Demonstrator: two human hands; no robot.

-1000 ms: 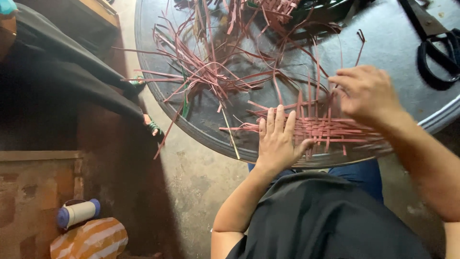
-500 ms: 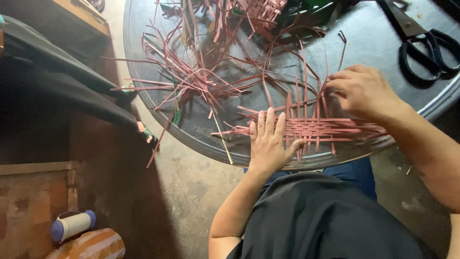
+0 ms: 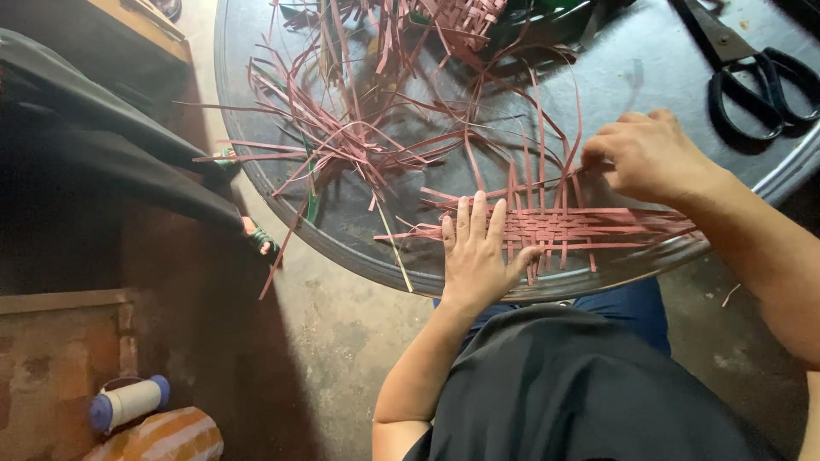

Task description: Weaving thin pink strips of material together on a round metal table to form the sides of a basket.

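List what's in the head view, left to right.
Spool of white thread → loose pile of pink strips → left hand flat on the woven pink mat → right hand pinching a strip → black scissors.

Two hands, left hand (image 3: 475, 252), right hand (image 3: 647, 155), one woven mat (image 3: 571, 226), one pair of scissors (image 3: 752, 64), one thread spool (image 3: 128, 403), one round tray (image 3: 649, 68), many loose strips (image 3: 359, 145)

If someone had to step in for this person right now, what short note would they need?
Left hand: flat, pressing the woven mat down at its left end.
Right hand: pinching an upright pink strip above the mat.
Done: a small patch is woven near the round tray's edge.
Left: loose strips lie unwoven further back; scissors far right.
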